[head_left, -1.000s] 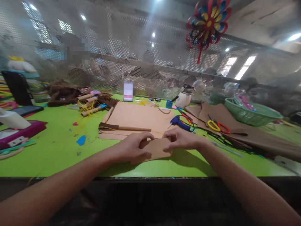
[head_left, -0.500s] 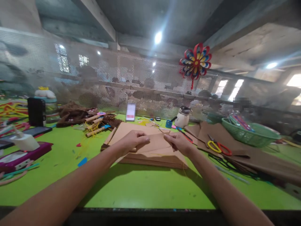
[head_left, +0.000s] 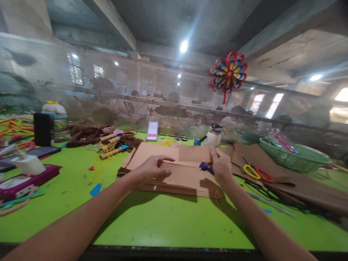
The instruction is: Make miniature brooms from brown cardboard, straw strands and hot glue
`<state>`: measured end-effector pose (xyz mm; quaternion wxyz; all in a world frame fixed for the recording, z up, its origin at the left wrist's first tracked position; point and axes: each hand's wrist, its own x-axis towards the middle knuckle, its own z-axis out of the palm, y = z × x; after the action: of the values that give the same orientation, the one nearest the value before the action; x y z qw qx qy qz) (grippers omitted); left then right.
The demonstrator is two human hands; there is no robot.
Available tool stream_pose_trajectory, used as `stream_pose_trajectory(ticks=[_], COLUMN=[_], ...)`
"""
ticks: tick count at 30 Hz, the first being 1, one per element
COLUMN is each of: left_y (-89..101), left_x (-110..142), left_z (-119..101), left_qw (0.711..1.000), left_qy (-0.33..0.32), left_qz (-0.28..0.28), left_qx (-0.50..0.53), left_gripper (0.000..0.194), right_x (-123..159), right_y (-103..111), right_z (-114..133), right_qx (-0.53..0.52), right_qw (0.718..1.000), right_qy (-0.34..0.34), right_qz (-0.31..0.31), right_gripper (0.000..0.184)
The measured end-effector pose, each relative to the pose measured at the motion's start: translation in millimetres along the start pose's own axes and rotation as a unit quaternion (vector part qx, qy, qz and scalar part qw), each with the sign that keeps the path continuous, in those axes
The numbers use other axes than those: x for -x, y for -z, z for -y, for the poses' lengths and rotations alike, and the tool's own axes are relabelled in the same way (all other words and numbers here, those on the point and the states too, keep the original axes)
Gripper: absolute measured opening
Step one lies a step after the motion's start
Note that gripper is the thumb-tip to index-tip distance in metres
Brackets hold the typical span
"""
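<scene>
My right hand [head_left: 222, 165] pinches the right end of a small rectangular piece of brown paper [head_left: 194, 153], raised above a stack of brown paper sheets [head_left: 179, 187]. A dark blue object [head_left: 206, 167] shows beside the right palm; its kind, and whether the hand holds it, I cannot make out. My left hand [head_left: 152, 169] hovers at the left part of the stack, thumb and forefinger apart, with nothing visible between them. Its lower fingers are partly hidden.
Scissors [head_left: 251, 172] lie on brown sheets [head_left: 274, 166] at the right, before a green basket [head_left: 296, 157]. A penguin-shaped jug [head_left: 213, 136] and a propped phone [head_left: 152, 131] stand behind the stack. Tied brown rolls [head_left: 111, 152] and a purple power strip [head_left: 29, 181] are at the left.
My right hand has risen and moved right, bringing the paper piece up. The left thumb and forefinger have parted from it. The dark blue object now shows by the right hand.
</scene>
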<state>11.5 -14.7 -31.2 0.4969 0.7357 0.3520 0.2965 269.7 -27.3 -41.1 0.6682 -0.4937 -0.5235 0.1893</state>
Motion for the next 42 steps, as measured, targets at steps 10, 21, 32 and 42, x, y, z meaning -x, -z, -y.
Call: stream_pose_trajectory(ticks=[10,21,32,42], left_y=[-7.0,-11.3,-14.7,-14.6], left_x=[1,5,3,1], left_z=[-1,-8,-1,5], left_qw=[0.999,1.0,0.996,0.991], left_qy=[0.016,0.003,0.027,0.015], left_qz=[-0.036,0.021,0.08,0.105], left_qx=[0.013,0.007,-0.031,-0.084], left_gripper=[0.031,0.024,0.022,0.018], right_x=[-14,-19,-29,-69], right_y=[14,13,27,100], right_z=[-15,-21,-19,-61], right_qx=[-0.001,0.059,0.229,0.511], right_qw=[0.999,0.997,0.947,0.859], right_qy=[0.003,0.038,0.224,0.036], right_qz=[-0.051,0.02,0.007,-0.01], right_gripper=[0.037,0.026,0.033,0.038])
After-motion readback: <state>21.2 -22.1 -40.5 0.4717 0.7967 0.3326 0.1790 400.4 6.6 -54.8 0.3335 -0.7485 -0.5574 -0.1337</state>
